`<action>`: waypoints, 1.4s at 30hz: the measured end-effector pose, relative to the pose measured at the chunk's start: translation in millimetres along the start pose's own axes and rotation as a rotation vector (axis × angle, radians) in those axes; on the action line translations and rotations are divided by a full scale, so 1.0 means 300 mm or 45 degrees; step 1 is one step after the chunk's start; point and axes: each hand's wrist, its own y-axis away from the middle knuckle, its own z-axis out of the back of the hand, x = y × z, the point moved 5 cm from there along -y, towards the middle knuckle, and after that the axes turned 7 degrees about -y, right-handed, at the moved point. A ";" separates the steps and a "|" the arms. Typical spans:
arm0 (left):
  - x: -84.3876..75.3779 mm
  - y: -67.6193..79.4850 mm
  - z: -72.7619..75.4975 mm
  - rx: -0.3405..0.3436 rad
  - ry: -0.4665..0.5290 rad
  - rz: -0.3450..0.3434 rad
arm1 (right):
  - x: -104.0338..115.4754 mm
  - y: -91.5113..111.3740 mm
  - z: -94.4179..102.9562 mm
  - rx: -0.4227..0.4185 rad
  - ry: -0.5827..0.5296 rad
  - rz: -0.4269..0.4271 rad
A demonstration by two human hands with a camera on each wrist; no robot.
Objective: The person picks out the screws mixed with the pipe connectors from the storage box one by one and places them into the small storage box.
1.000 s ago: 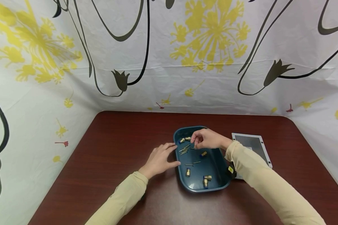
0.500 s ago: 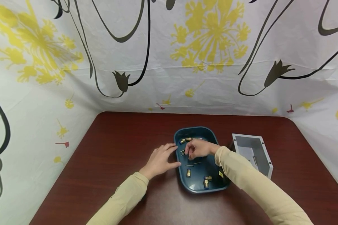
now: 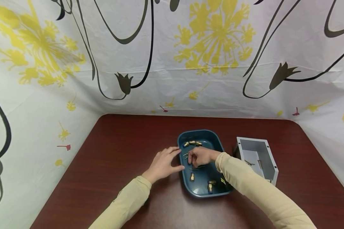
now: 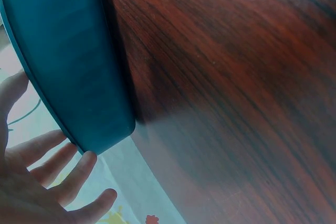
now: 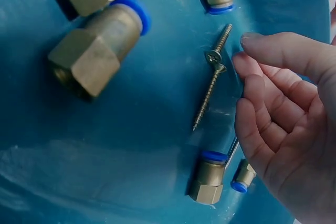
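A blue tray (image 3: 203, 192) holds several brass fittings (image 5: 89, 51) with blue collars and several thin screws (image 5: 212, 82). My left hand (image 3: 164, 163) rests at the tray's left side, fingers spread and fairly straight; in the left wrist view its fingertips touch the rim. My right hand (image 3: 200, 156) is low inside the tray, over the screws. In the right wrist view its fingers are bent, with the thumb slightly apart from the index finger, and nothing shows between them. Two screws lie just ahead of those fingertips; another screw is partly hidden behind the hand.
To the tray's right stands a grey open box (image 3: 272, 159) with several screws inside. The right sleeve (image 3: 255, 181) passes over the tray's right rim and hides part of the box. Behind the dark red table (image 3: 137, 133) hangs a patterned white cloth (image 3: 166, 57).
My right hand has moved down and left within the tray, from the fittings at the far end to the screws. More of the grey box shows. The left hand stays at the rim.
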 end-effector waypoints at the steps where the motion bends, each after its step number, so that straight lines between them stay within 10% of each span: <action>1: 0.000 0.000 0.000 0.000 0.003 -0.002 | -0.001 -0.001 -0.003 0.001 -0.002 -0.009; 42: -0.004 0.002 0.004 0.010 0.019 -0.004 | 0.011 -0.018 -0.016 -0.052 0.124 -0.023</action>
